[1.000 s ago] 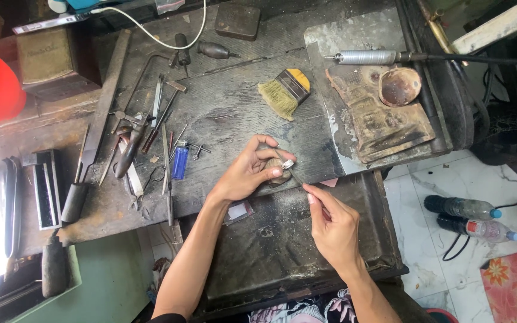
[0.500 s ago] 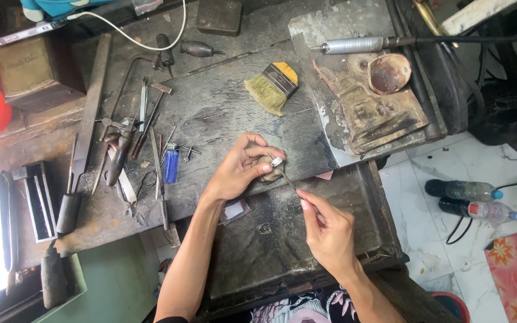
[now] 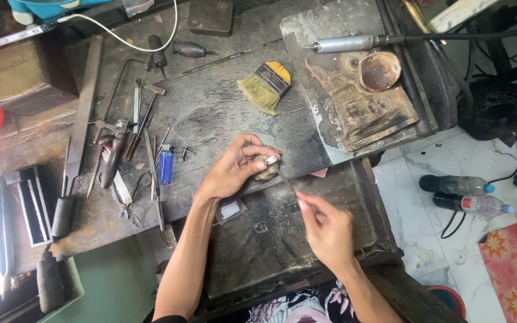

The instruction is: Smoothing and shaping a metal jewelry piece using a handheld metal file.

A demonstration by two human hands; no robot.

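My left hand (image 3: 239, 165) is closed around a small silvery metal piece (image 3: 271, 160), held against a worn wooden peg at the front edge of the dark workbench (image 3: 222, 113). My right hand (image 3: 326, 228) pinches a thin metal tool (image 3: 283, 177) whose tip reaches up to the small piece. Both hands work above a dark pull-out tray (image 3: 282, 239) below the bench edge.
A yellow-handled brush (image 3: 266, 85) lies behind the hands. Files, pliers and a blue lighter (image 3: 166, 167) are spread at the left. A rotary handpiece (image 3: 345, 43) and a small round dish (image 3: 379, 70) sit on a scorched slab at right. Plastic bottles (image 3: 459, 185) lie on the tiled floor.
The view has shifted a little. My right hand has moved slightly, its tool still at the small piece; my left hand keeps its grip in place.
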